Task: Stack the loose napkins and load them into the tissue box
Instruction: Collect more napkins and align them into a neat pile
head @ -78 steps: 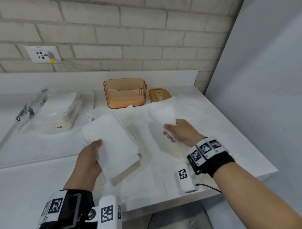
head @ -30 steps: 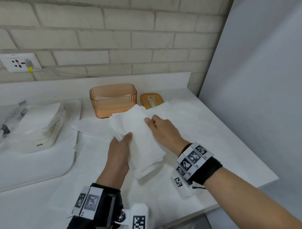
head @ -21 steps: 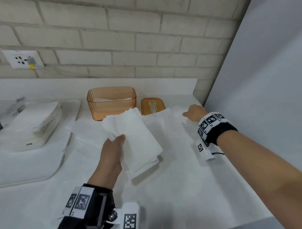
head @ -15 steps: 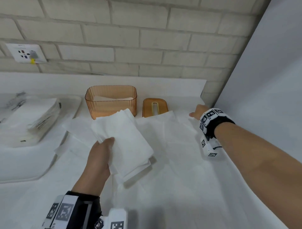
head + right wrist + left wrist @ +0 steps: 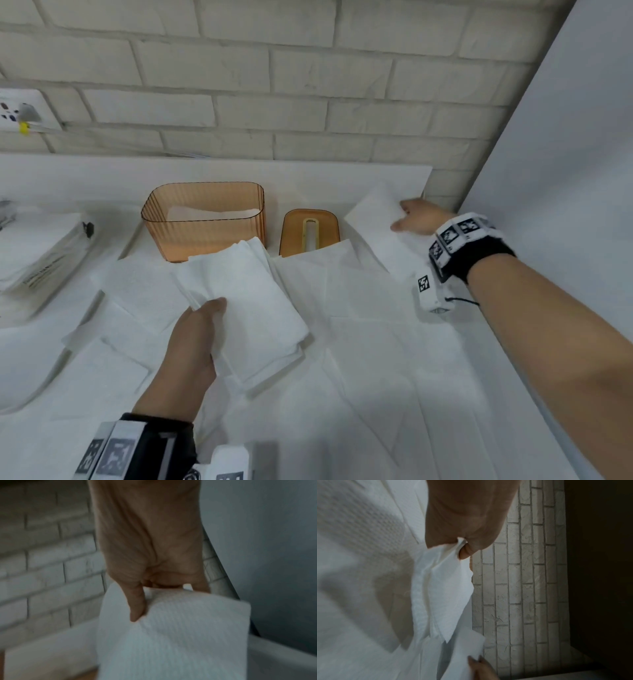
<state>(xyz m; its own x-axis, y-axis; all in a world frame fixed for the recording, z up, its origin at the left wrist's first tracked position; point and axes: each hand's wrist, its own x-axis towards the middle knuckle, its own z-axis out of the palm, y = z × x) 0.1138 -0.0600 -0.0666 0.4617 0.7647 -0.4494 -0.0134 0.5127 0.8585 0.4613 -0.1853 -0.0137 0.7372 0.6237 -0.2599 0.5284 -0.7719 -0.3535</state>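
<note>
My left hand (image 5: 200,325) grips a stack of white napkins (image 5: 243,301) above the counter; the left wrist view shows its thumb and fingers (image 5: 465,550) pinching the stack's edge (image 5: 440,588). My right hand (image 5: 411,219) reaches to the far right corner and pinches a single loose napkin (image 5: 376,219), lifted off the surface; the right wrist view shows the fingers (image 5: 137,601) curled over that napkin (image 5: 180,628). The orange ribbed tissue box (image 5: 205,219) stands open by the wall with some white paper inside. Its orange lid (image 5: 310,229) lies beside it. More loose napkins (image 5: 359,325) cover the counter.
A clear plastic pack of napkins (image 5: 37,253) lies at the left on a white tray. A brick wall with a socket (image 5: 17,113) runs behind the counter. A grey panel (image 5: 565,171) closes off the right side.
My right hand left the stack, reached to the far right corner and took hold of a loose napkin there. The left hand kept holding the stack.
</note>
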